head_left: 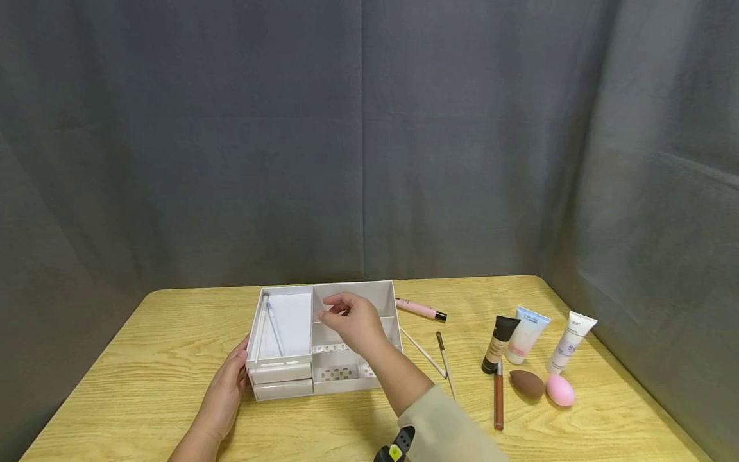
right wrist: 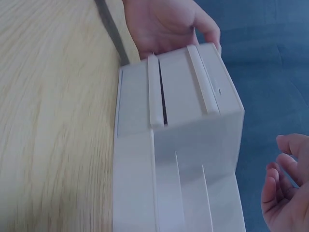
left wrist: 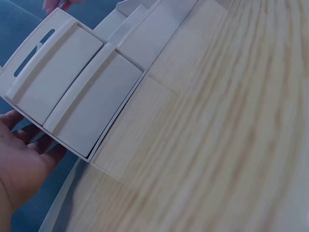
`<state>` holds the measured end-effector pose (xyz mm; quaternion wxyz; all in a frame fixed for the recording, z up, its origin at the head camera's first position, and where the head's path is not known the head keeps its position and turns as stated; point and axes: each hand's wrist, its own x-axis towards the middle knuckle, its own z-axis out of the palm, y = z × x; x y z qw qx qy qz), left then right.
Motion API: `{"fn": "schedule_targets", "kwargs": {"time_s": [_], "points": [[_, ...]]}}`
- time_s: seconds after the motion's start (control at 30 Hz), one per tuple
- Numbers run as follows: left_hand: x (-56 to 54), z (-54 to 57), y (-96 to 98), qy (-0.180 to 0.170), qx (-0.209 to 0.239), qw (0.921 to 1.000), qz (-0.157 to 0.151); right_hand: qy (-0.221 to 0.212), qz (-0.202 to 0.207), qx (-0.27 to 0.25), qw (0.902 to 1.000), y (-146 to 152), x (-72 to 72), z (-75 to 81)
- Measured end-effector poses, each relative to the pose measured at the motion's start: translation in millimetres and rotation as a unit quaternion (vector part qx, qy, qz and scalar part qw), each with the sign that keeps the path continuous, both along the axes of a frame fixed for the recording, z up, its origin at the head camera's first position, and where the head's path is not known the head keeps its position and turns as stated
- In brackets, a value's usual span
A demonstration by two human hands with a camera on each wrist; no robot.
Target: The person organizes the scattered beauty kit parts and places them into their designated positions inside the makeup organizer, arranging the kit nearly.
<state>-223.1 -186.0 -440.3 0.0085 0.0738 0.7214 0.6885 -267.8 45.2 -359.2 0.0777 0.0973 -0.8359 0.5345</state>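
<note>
A white desktop organizer (head_left: 352,386) stands on the table, with a shallow tray at the upper left, two drawers (left wrist: 99,99) below it and stepped compartments on the right. Along its left side rests my left hand (head_left: 222,394), palm and fingers touching the wall. My right hand (head_left: 359,324) hovers above the right compartments. Its fingers (right wrist: 282,166) are loosely bent, and nothing shows between them. Two slender brushes (head_left: 274,328) lie in the tray. The compartments have patterned holes, partly hidden by the right forearm.
Right of the organizer lie a pink tube (head_left: 418,309), a thin white stick (head_left: 423,351) and a dark-tipped brush (head_left: 444,362). Farther right are a black-capped tube (head_left: 498,346), blue-pink tube (head_left: 526,337), white tube (head_left: 570,343), brown stick (head_left: 498,401), brown sponge (head_left: 528,384) and pink sponge (head_left: 560,390).
</note>
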Motion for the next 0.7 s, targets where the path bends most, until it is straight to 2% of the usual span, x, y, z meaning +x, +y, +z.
{"fn": "schedule_targets", "kwargs": {"time_s": [0.47, 0.7], "points": [[-0.1, 0.7, 0.2, -0.004, 0.002, 1.0000, -0.001, 0.006, -0.054, 0.009, 0.9985, 60, 5.9, 3.4], [-0.1, 1.2, 0.1, -0.003, -0.002, 1.0000, 0.002, 0.000, -0.104, 0.022, 0.9943, 91, 6.5, -5.2]]}}
